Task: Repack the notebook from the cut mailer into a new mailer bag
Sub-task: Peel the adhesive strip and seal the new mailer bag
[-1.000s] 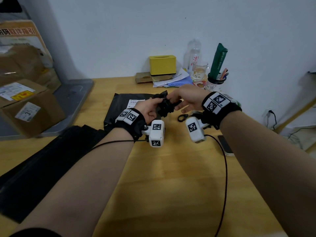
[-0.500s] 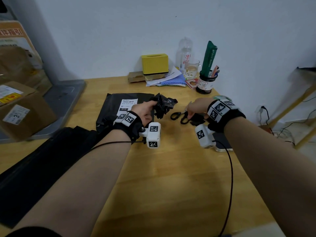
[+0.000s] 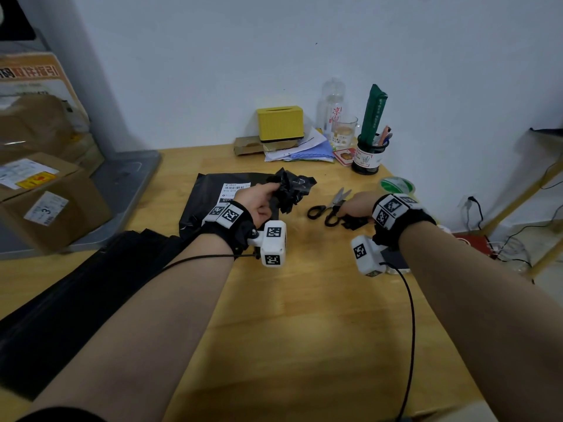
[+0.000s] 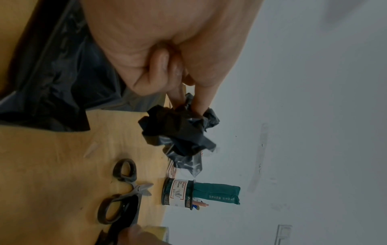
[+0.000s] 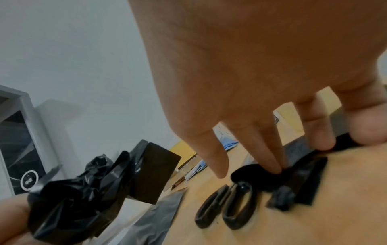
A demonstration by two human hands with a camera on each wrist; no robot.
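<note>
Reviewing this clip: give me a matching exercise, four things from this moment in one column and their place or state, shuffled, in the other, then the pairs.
Things
1. crumpled black plastic
2. scissors
3. yellow box
4. pen holder

Places or states
A. stands by the wall with a green pouch sticking out of it
B. pinched in the left hand, off the table
C. lies flat on the table beside the right hand
D. sits at the back of the table on a flat brown carton

Pairs: 1-B, 2-C, 3-D, 4-A
</note>
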